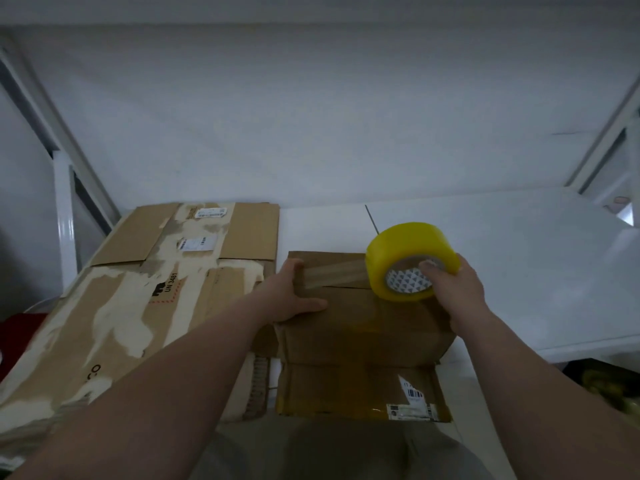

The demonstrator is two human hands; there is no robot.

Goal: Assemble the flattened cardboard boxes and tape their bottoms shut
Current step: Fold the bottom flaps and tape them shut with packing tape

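An assembled brown cardboard box (360, 327) stands on the white table in front of me, its closed flaps facing up. My left hand (294, 294) presses flat on the left side of those flaps, holding down the end of a clear tape strip (332, 277). The strip stretches rightward to a yellow tape roll (405, 258), which my right hand (457, 289) grips through its core, above the box's right edge. Flattened cardboard boxes (138, 306) with torn labels lie stacked to the left.
The white table (519, 254) extends to the right and ends at an edge near my right forearm. A white wall stands behind. White frame posts (64, 216) rise at the left and right. A red object (17, 330) sits low at the far left.
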